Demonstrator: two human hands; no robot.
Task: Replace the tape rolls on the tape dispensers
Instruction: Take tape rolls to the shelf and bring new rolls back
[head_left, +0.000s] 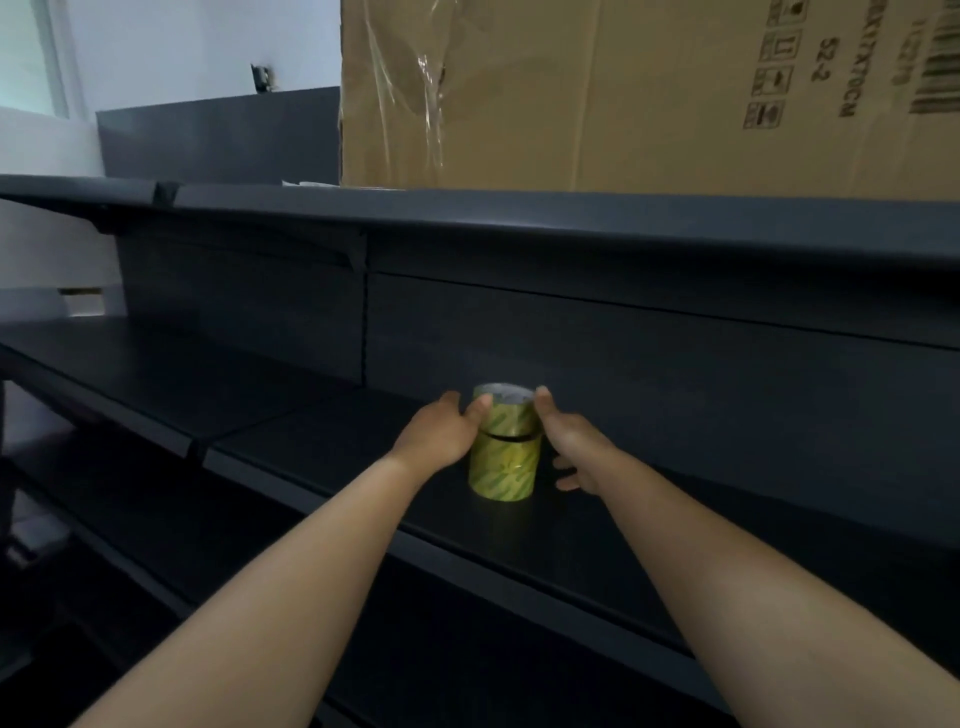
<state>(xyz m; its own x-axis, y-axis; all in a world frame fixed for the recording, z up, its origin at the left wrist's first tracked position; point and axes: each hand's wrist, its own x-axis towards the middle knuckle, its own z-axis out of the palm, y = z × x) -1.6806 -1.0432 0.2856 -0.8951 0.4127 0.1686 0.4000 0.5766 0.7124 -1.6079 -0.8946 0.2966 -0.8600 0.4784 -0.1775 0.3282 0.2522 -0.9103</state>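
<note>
A stack of yellow-green tape rolls stands on a dark shelf (311, 447) in front of me. The top tape roll (506, 418) sits slightly lifted or tilted, with a dark gap above the lower tape rolls (503, 475). My left hand (441, 434) grips the top roll from the left, thumb on its upper rim. My right hand (571, 447) holds it from the right, thumb at the rim, other fingers curled beside the lower rolls. No tape dispenser is in view.
Above hangs another dark shelf (519, 218) carrying a large cardboard box (597, 93). The shelf's back panel (675, 364) is close behind the rolls. Lower shelves lie below and to the left. A white wall and window are at far left.
</note>
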